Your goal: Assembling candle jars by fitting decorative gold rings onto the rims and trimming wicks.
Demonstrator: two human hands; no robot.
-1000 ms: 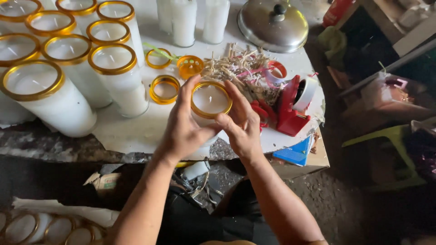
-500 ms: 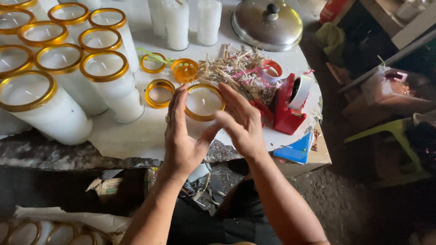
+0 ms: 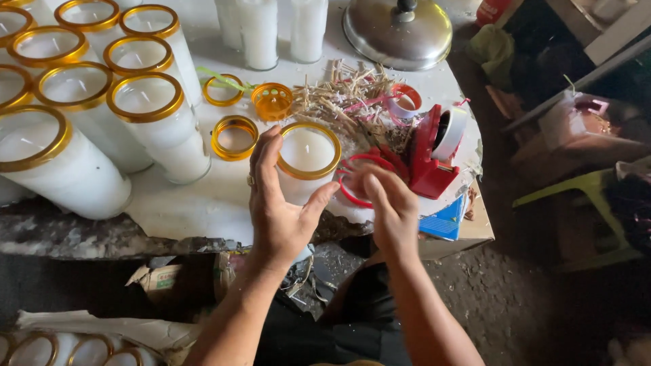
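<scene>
Left hand (image 3: pixel 281 203), half open, cups the gold-rimmed candle jar (image 3: pixel 308 157); right hand (image 3: pixel 386 203), fingers loosely curled, touches a red ring (image 3: pixel 352 193). Red tape dispenser (image 3: pixel 434 152) just beside; wick pile (image 3: pixel 349 102) behind.

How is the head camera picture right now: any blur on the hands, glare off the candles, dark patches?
Head view: the tabletop is evenly lit and sharp; the right hand is slightly motion-blurred, the left hand crisper beside the gold-rimmed candle. Mild sheen on the metal lid, nothing blown out. The floor at lower right is dim, with little detail. Straight edges bow near the frame borders.
</scene>
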